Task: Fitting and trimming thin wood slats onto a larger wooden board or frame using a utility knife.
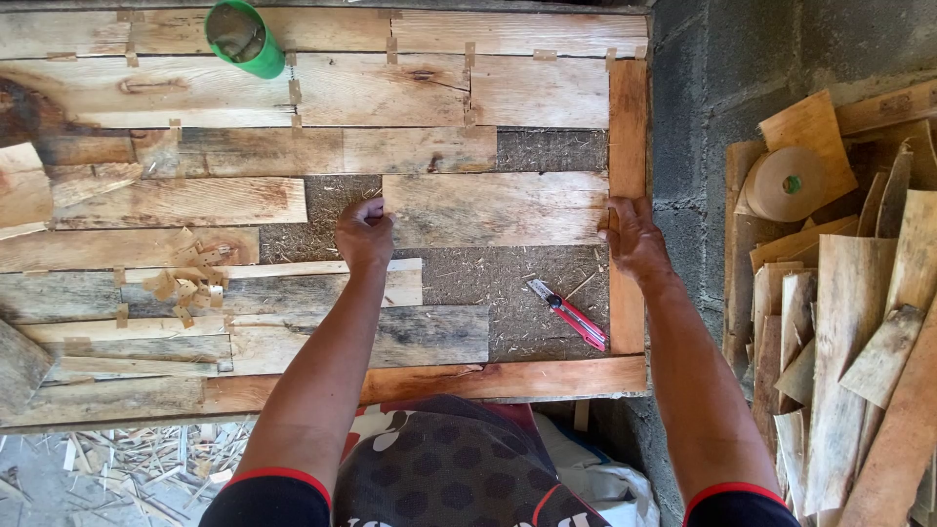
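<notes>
Both hands press on a thin wooden slat (493, 208) lying across the middle of the worktop (552, 150). The left hand (364, 234) is bunched into a loose fist on the slat's left end. The right hand (632, 237) lies flat, fingers spread, at its right end by the reddish edge strip (628, 127). Neither is clamped around anything.

The slat looks light, stiff and rough-sawn, probably splintery and apt to split; holding it by both ends suits it. Pale slats joined with small tape tabs cover a coarse, fibrous board. A red box cutter (569, 314) lies near the right edge, a green cup (244, 37) at the far edge.
</notes>
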